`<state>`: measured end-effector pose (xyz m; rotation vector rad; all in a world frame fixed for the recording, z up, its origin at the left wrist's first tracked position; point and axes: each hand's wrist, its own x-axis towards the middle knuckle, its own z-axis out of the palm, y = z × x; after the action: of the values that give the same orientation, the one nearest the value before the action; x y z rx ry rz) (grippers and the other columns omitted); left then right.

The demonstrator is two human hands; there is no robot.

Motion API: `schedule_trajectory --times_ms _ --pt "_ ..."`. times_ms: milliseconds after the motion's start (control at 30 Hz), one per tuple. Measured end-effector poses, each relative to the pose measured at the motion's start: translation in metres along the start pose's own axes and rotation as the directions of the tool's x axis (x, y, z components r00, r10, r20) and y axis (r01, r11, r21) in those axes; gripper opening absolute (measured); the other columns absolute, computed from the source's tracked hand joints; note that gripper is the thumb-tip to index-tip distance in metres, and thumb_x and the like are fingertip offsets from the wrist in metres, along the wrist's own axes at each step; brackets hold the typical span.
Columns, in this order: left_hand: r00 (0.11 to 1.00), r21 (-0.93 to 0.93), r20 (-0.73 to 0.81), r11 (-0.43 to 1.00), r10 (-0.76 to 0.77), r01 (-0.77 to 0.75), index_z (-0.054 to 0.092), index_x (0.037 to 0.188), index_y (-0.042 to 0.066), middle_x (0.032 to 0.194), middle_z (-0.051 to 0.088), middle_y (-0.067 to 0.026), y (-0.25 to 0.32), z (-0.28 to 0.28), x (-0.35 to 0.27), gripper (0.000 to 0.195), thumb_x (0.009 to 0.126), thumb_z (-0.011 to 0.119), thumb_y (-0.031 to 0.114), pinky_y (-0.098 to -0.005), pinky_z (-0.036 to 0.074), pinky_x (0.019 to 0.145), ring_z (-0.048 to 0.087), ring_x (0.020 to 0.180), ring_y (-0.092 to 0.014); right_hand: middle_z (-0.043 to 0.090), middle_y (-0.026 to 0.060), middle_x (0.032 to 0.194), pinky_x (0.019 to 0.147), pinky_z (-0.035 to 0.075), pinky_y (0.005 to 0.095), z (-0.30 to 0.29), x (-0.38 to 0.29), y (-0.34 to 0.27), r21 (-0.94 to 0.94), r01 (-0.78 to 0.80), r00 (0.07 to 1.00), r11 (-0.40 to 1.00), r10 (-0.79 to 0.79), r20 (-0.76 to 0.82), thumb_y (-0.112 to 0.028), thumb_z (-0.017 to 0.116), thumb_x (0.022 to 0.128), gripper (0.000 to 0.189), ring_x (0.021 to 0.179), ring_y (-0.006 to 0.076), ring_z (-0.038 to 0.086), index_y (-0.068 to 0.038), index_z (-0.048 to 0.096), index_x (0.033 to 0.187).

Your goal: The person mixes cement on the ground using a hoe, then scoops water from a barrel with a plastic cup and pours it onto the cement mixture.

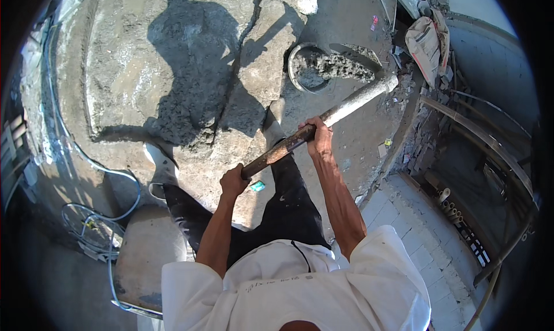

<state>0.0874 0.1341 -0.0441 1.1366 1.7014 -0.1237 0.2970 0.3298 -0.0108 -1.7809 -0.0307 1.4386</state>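
Note:
Both my hands are closed around the long handle of a hoe. My left hand grips the near end, and my right hand holds it about midway. The handle slants up to the right, its far part crusted with pale mortar. Wet grey mortar lies along the hoe blade and reaches over the rim of a round bucket. More mortar is inside that bucket. Ahead of my boots spreads a bed of wet mortar, partly under my shadow.
A pale hose coils at left beside a large rounded container. At right are a crumpled sack, rubble, a block wall, a curved wooden pole and several pipes. A green wrapper lies between my feet.

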Motion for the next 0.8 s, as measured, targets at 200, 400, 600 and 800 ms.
schedule_trajectory --times_ms 200,400,600,800 --pt "1.0 -0.117 0.005 0.993 -0.005 0.006 0.057 0.091 0.01 0.078 0.067 -0.0136 0.003 0.016 -0.021 0.041 0.069 0.078 0.038 -0.0458 0.051 0.066 0.066 0.077 -0.034 0.054 0.01 0.062 0.045 0.048 0.0365 0.005 -0.013 0.001 -0.02 0.099 0.991 0.995 -0.1 -0.087 -0.001 0.062 0.071 0.014 0.048 0.0235 0.056 -0.002 0.049 0.076" --pt "0.998 -0.288 -0.054 0.958 -0.02 0.003 0.057 0.093 0.01 0.075 0.066 -0.0138 -0.033 -0.02 -0.064 0.045 0.071 0.076 0.044 -0.0463 0.05 0.064 0.065 0.074 -0.035 0.051 0.0088 0.06 0.043 0.048 0.0367 0.067 -0.046 0.025 -0.156 0.041 0.999 0.987 -0.041 0.008 -0.006 0.06 0.077 0.011 0.045 0.0227 0.053 -0.003 0.05 0.079" --pt "0.976 -0.423 -0.216 0.904 -0.028 -0.068 0.053 0.093 0.009 0.069 0.063 -0.0138 -0.073 -0.066 -0.082 0.044 0.075 0.075 0.042 -0.045 0.05 0.06 0.064 0.066 -0.035 0.049 0.0069 0.065 0.053 0.049 0.0356 0.158 -0.048 0.08 -0.251 0.025 0.961 0.968 0.047 0.274 -0.008 0.058 0.082 0.012 0.055 0.0193 0.053 -0.004 0.048 0.076" --pt "0.97 -0.536 -0.173 0.842 -0.17 0.052 0.051 0.105 0.008 0.071 0.064 -0.0169 -0.148 -0.093 -0.041 0.056 0.074 0.074 0.048 -0.0453 0.049 0.063 0.065 0.067 -0.036 0.049 0.0074 0.062 0.045 0.048 0.0352 0.271 -0.013 0.188 -0.378 0.052 0.898 0.924 0.122 0.422 -0.001 0.06 0.078 0.015 0.048 0.0187 0.052 -0.002 0.046 0.082"
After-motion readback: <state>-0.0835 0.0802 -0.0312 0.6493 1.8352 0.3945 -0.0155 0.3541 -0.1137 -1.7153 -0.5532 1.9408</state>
